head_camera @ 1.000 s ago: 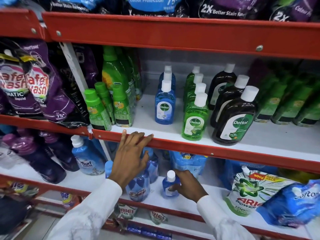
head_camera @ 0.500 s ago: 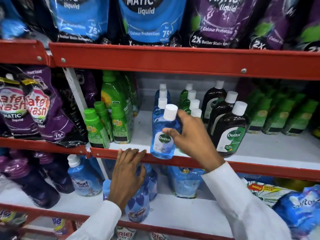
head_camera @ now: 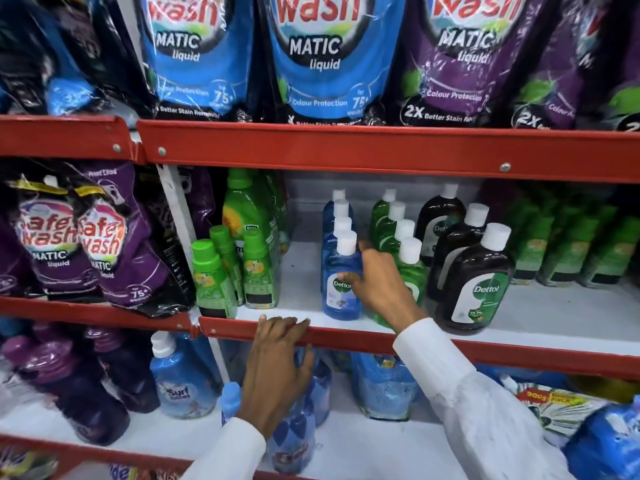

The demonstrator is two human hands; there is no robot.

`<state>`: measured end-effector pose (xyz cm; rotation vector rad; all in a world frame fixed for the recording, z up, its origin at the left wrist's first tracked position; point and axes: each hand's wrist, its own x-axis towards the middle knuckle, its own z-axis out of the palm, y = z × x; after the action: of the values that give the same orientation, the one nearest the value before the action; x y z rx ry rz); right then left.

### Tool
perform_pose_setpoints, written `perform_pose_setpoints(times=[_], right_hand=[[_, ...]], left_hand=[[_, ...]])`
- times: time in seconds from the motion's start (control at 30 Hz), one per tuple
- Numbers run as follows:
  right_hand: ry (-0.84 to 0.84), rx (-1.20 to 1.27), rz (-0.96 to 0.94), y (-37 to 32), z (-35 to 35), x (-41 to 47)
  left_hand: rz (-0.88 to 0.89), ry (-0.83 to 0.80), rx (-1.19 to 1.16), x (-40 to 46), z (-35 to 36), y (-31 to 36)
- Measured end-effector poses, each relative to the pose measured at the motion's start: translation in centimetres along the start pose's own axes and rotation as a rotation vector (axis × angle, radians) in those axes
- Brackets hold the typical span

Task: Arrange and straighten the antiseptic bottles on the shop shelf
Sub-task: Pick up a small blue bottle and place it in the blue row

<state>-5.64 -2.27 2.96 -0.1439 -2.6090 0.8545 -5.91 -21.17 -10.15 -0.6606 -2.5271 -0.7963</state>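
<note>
Looking down through my head camera, I take the blue Dettol bottle (head_camera: 341, 284) at the front of the middle shelf (head_camera: 540, 313) as my landmark. It stands upright, long axis vertical, white cap on top, first in a file of matching blue bottles (head_camera: 337, 216) running straight back behind it. My right hand (head_camera: 375, 278) is just to its right, fingers curled around its side and thumb on the label, so I am gripping it. My left hand (head_camera: 277, 368) is below and left of it, loosely open, fingertips resting on the shelf's red front lip (head_camera: 433, 344), holding nothing. Right of the landmark, partly hidden by my wrist, runs a row of green bottles (head_camera: 398, 230); further right stand the dark brown bottles (head_camera: 474, 278), taller and broader. Left of it, across a bare white gap, are green-capped bottles (head_camera: 214, 278). Everything looks like smooth, glossy, see-through plastic with ribbed white caps, which I judge slippery and light. My right hand is plainly nearer, so any squaring of the label falls to it.
</note>
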Motion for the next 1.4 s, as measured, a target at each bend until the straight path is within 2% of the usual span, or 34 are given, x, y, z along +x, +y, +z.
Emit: perform_pose_setpoints(times=[0.1, 0.27, 0.4, 0.57, 0.73, 1.3, 1.4], right_hand=[[0.094, 0.034, -0.019, 0.1, 0.8, -1.7], [0.239, 0.101, 0.022, 0.8, 3.6, -5.1], [0.222, 0.141, 0.104, 1.5, 5.9, -5.8], [0.192, 0.153, 0.208, 2.9, 6.8, -4.7], [0.215, 0.205, 0.168, 3.5, 6.8, -4.7], [0.308, 0.278, 0.156, 3.6, 6.5, -4.8], [0.324, 0.303, 0.14, 3.9, 6.1, -5.4]], left_hand=[[-0.058, 0.02, -0.139, 1.8, -0.8, 1.0], [-0.133, -0.043, -0.358, 5.9, -0.3, 2.1], [-0.164, -0.162, -0.522, 8.2, 0.7, 2.8], [-0.137, -0.146, -0.501, 8.7, 1.1, 2.4], [-0.144, -0.102, -0.519, 8.2, 1.1, 1.3], [-0.156, -0.123, -0.544, 8.0, 0.8, 0.8], [-0.193, -0.02, -0.51, 7.0, 0.9, 1.1]])
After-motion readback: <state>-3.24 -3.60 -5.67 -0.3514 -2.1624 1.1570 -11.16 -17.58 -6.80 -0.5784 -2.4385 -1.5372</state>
